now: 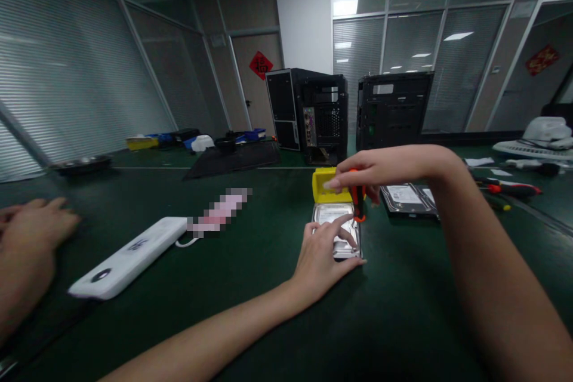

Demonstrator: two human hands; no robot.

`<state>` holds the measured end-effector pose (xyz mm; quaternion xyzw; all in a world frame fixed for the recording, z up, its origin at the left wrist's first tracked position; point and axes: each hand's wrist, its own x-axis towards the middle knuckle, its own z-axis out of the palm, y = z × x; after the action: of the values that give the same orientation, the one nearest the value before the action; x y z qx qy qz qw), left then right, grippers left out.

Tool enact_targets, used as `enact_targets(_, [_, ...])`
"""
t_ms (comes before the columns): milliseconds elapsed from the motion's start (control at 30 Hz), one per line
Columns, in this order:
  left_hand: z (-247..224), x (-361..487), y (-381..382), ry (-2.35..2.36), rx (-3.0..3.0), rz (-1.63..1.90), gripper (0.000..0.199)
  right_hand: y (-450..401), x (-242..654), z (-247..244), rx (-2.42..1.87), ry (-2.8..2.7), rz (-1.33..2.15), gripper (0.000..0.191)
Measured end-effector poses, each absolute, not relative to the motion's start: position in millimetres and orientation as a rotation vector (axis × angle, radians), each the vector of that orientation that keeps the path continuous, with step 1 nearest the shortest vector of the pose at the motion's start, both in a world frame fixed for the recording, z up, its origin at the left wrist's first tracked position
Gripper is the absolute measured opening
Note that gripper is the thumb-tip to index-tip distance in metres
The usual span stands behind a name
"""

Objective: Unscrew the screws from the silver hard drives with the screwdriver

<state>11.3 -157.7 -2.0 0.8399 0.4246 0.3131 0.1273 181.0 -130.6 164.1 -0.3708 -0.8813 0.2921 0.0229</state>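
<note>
Steady the hard drive (329, 213), flat on the green table (250, 268) by the yellow box (319, 186), with the left hand (319, 248) loosely spread across it. Press straight down through the orange screwdriver (358, 198), near upright in the right hand's (378, 166) curled fingers.

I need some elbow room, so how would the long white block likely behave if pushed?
The long white block is probably stiff, given its straight, boxy casing. Lying flat, it should slide across the green table rather than roll or tip. The thin white cord by its far end might trail or catch.
</note>
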Motion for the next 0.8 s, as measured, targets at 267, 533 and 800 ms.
enact_targets(267, [-0.8, 11.6, -158.7, 1.240, 2.449, 0.896, 0.069, -128.5, 177.0, 160.9, -1.108, -2.701, 0.936, 0.036])
enact_targets(533, [1.6, 12.5, -159.9, 1.265, 2.443, 0.852, 0.068, -124.1, 179.5, 160.4, -1.033, -2.803, 0.868, 0.041])
enact_targets(800, [0.0, 12.2, -159.3, 1.245, 2.442, 0.876, 0.067, -123.1, 179.1, 161.6, -1.078, -2.817, 0.759, 0.053])
